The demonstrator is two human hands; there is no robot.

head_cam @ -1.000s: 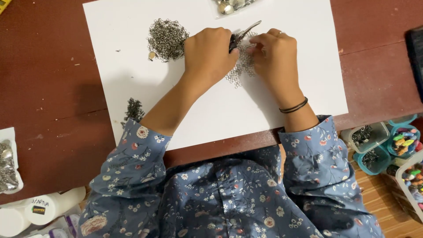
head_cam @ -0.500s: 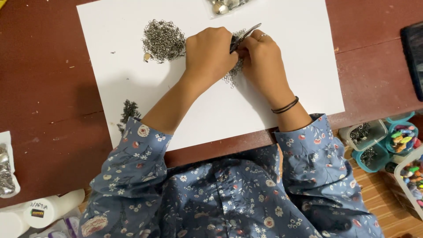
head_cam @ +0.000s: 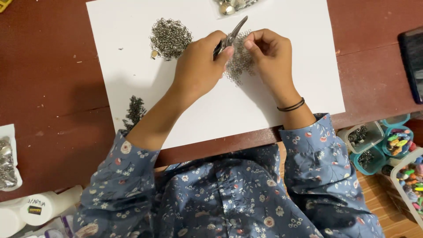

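Note:
My left hand [head_cam: 200, 68] grips small metal pliers [head_cam: 233, 33], whose jaws point up and to the right. My right hand [head_cam: 271, 55] pinches the top edge of a patch of silver chainmail mesh [head_cam: 239, 61] that hangs between both hands over a white sheet of paper [head_cam: 211, 110]. The plier jaws sit at the mesh's upper left corner. A loose heap of small metal rings [head_cam: 169, 39] lies on the paper left of my left hand. A darker strip of linked rings [head_cam: 134, 112] lies at the paper's left edge near my left forearm.
The paper lies on a dark red-brown table [head_cam: 53, 88]. A clear bag of silver beads [head_cam: 233, 5] is at the top edge. Small tubs of rings and coloured beads [head_cam: 387, 143] stand lower right. A dark flat device [head_cam: 412, 61] is far right; white bottles [head_cam: 31, 211] lower left.
The pliers and my right hand have shifted slightly on the mesh; the right hand has drawn a little apart from the left, showing more of the mesh between them.

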